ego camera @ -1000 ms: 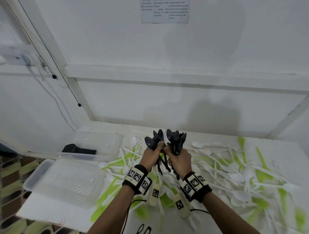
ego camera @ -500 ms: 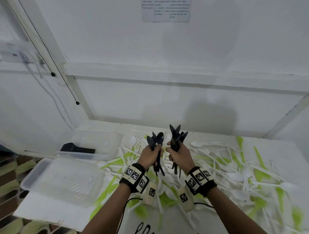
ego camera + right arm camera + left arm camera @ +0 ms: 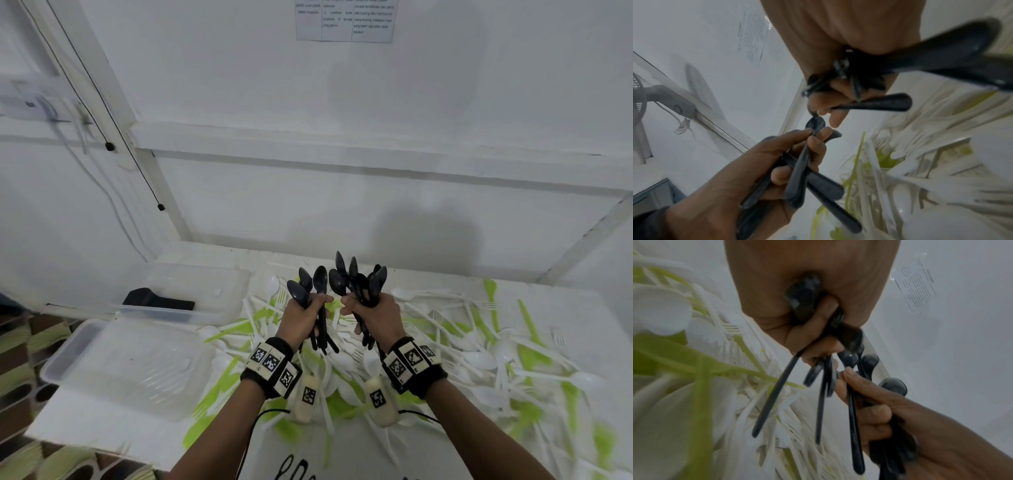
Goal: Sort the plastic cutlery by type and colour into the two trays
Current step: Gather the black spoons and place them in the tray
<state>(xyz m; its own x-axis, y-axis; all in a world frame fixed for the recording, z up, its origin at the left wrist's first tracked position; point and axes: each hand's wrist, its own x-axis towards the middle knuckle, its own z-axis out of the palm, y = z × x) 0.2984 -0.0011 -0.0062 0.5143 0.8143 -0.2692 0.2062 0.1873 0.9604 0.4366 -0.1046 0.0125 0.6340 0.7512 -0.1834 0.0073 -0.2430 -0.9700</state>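
Note:
Both hands are raised side by side above the table, each gripping a bunch of black plastic spoons with bowls up and handles hanging down. My left hand (image 3: 305, 315) holds a small bunch of black spoons (image 3: 310, 286); my right hand (image 3: 375, 315) holds a larger bunch (image 3: 358, 279). In the left wrist view the left fingers (image 3: 813, 324) curl round the handles (image 3: 774, 395). In the right wrist view the right fingers (image 3: 830, 97) clamp several handles (image 3: 875, 104). Two clear trays stand at left: the far tray (image 3: 212, 274) holds black cutlery (image 3: 159, 299); the near tray (image 3: 85, 342) holds clear cutlery.
White and lime-green forks and spoons (image 3: 496, 346) lie scattered over the white table from centre to right edge. The white wall rises just behind the table. A black cable (image 3: 260, 418) runs from the left wrist band. The table's left edge drops beside the near tray.
Both hands stayed raised with their spoon bunches. They drew slightly apart half a second ago and now sit close again, with the bowls fanned upward.

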